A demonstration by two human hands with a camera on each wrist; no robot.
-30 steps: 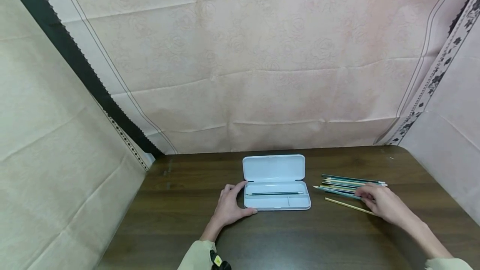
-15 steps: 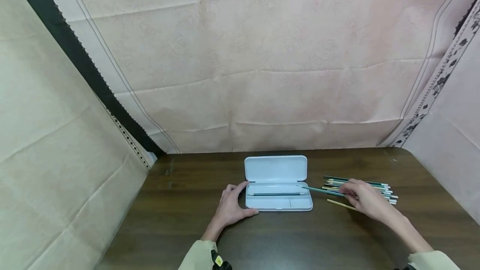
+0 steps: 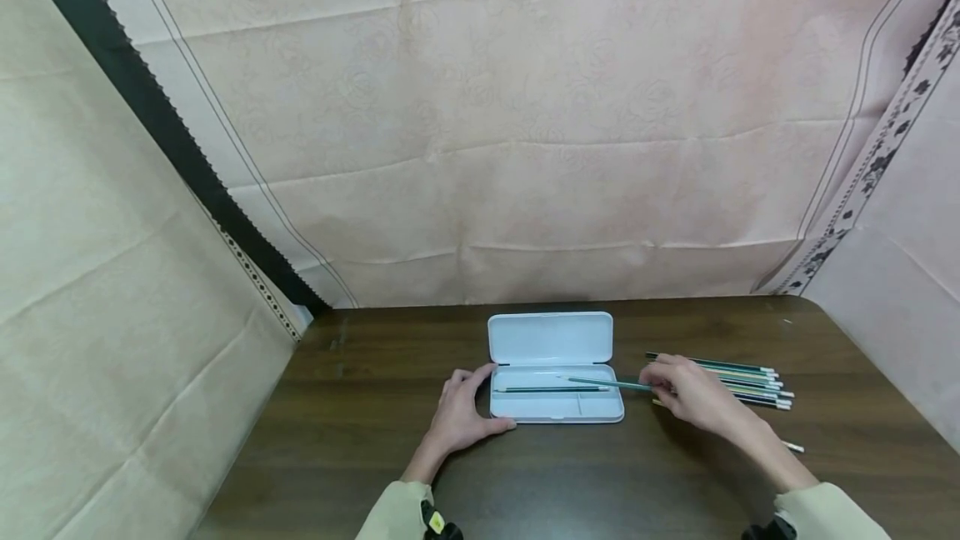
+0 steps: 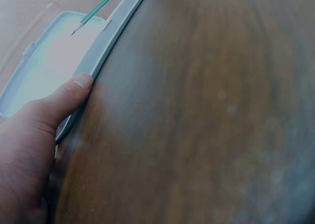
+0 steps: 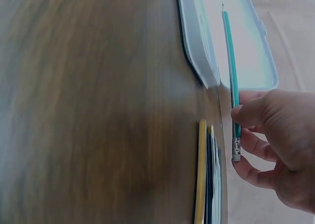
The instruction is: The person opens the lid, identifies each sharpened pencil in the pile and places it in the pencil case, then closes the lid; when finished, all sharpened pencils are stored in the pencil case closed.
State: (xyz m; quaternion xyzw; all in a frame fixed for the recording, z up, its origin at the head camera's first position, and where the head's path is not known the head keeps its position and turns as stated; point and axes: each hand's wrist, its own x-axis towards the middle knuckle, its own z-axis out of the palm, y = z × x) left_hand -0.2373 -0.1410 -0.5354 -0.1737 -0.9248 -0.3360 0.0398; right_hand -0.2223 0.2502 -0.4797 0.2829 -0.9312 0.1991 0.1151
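An open light-blue pencil case [image 3: 525,408] lies on the table with its lid [image 3: 551,338] tipped back. Inside its lower half is one dark green pencil [image 3: 551,389]. My left hand [image 3: 463,415] holds the case by its left end, the thumb at the front edge and a finger at the back corner. A teal pencil [image 5: 233,71] with a sharpened tip is pinched in my right hand [image 3: 693,397], near its eraser end. Its tip is over the case's right part, and the left wrist view shows that pencil [image 4: 98,10] above the case.
Several pencils [image 3: 753,382] lie in a loose bundle right of the case, partly behind the right hand. A yellow pencil [image 5: 200,170] is at the near side of them. The brown wooden table [image 3: 570,482] meets a pale patterned cloth [image 3: 555,215] at the back.
My right hand has lifted the teal pencil from the bundle and carried it left, its tip now over the case. The left hand has stayed on the case.
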